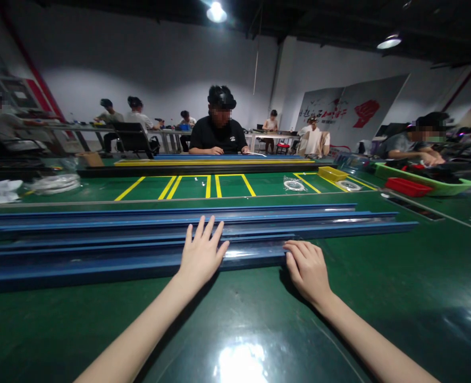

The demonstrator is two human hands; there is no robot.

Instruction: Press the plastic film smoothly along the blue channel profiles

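Several long blue channels point(100, 267) lie side by side across the green table, running off to the left. My left hand point(203, 250) rests flat over the nearest ones, its fingers spread and pointing away from me. At the right end of the nearest channel is my right hand point(308, 266), with curled fingers touching that end; the undersides of the fingers are hidden. The farther channels reach beyond my right hand to the right.
Beyond a seam in the green table point(259, 292) lie yellow tape marks, bagged white coils point(294, 184), a yellow tray point(333, 174), a red tray point(408, 186) and a green basket point(464, 186). A person in black point(219, 133) sits opposite, behind yellow and black strips.
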